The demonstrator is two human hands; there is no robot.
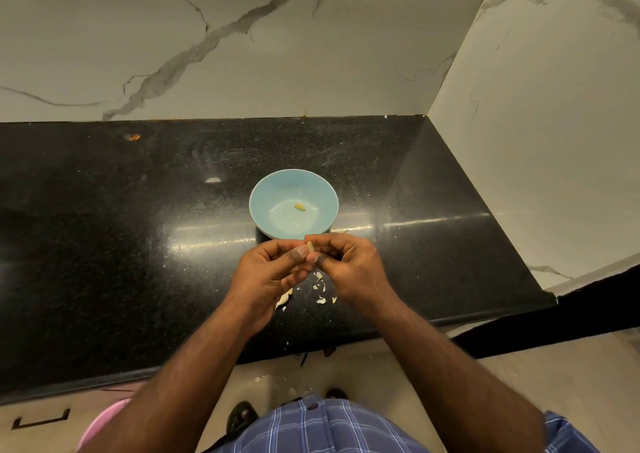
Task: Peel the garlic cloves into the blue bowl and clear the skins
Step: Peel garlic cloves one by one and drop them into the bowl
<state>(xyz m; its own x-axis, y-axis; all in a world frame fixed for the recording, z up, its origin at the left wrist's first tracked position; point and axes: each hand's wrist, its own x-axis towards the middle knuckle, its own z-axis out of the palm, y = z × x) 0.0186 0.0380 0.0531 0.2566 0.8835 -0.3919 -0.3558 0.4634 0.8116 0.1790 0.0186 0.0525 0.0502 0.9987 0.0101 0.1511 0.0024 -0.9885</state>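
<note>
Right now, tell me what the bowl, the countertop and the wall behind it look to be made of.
Blue bowl: likely glazed ceramic; smooth, glossy, soft highlights inside, though plastic is possible.
Countertop: seemingly polished black granite; fine pale speckle, mirror-like light streaks.
Wall: marble or marble-look tile; white with grey veins, satin sheen.

Warm, fairly dim indoor light falls from overhead. A long bright streak of glare crosses the polished black granite countertop [138,210] from nine o'clock to three o'clock, passing behind the blue bowl [293,204], whose inside shows soft highlights. A blurred dark shadow sits on the marble wall [242,54] at twelve o'clock. Wide-angle distortion bends the counter's edges; the picture's centre is sharp.
</note>
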